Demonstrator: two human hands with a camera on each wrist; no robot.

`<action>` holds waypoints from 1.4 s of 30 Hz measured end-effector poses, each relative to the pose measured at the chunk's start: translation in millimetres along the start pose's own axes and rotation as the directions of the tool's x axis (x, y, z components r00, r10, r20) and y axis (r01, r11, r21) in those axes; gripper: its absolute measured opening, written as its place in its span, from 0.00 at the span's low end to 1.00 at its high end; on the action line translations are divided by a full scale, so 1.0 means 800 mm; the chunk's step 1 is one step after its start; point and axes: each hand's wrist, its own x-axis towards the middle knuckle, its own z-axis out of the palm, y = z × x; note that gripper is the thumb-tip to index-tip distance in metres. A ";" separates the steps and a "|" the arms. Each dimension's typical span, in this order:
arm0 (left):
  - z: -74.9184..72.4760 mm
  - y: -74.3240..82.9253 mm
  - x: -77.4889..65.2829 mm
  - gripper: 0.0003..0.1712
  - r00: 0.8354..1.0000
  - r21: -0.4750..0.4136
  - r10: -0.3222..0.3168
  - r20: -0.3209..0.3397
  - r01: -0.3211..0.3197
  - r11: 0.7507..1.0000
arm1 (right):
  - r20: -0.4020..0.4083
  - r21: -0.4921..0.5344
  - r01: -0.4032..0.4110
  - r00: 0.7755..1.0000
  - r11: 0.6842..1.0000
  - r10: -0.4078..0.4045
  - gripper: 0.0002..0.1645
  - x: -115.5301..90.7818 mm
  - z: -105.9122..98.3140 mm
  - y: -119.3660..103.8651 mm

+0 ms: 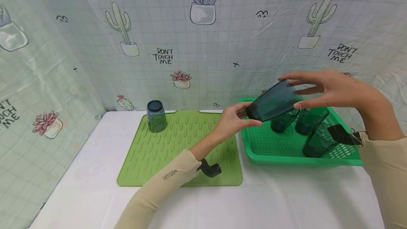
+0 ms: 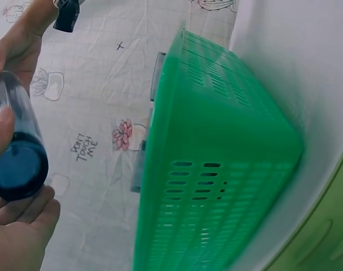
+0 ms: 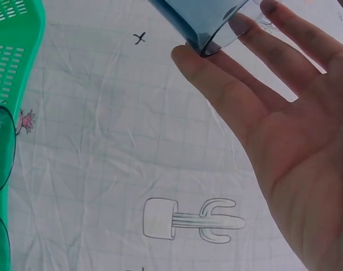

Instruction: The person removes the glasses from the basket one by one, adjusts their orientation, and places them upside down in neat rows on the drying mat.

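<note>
A blue-tinted drinking glass (image 1: 274, 101) is held tilted above the green basket, its base low on the left and its mouth up on the right. My left hand (image 1: 229, 121) grips it near the base, thumb on the near side. With thumb and fingertips spread around the rim, my right hand (image 1: 338, 89) holds the other end. In the right wrist view, the fingertips (image 3: 185, 53) meet the rim of the glass (image 3: 202, 20). Another such glass (image 1: 156, 118) stands upside down on the back left of a green ridged mat (image 1: 190, 133).
Three more glasses, among them one at the front right (image 1: 318, 142), stand in the green perforated basket (image 1: 295, 161) right of the mat. Both rest on a white-covered table (image 1: 254, 200). A patterned cloth (image 1: 235, 38) hangs behind.
</note>
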 end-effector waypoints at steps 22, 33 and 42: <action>-0.023 0.074 -0.004 0.33 0.741 0.799 0.464 0.485 -0.591 0.109 | 0.171 -0.194 -0.003 0.985 0.981 0.037 0.49 0.021 0.028 -0.020; -0.029 0.088 0.001 0.24 0.670 0.787 0.447 0.593 -0.599 -0.147 | 0.188 -0.220 -0.044 0.978 0.975 0.087 0.51 0.031 0.037 -0.021; -0.029 0.095 0.002 0.25 0.675 0.785 0.418 0.608 -0.588 -0.193 | 0.165 -0.236 -0.022 0.984 0.971 0.062 0.53 0.040 0.050 -0.020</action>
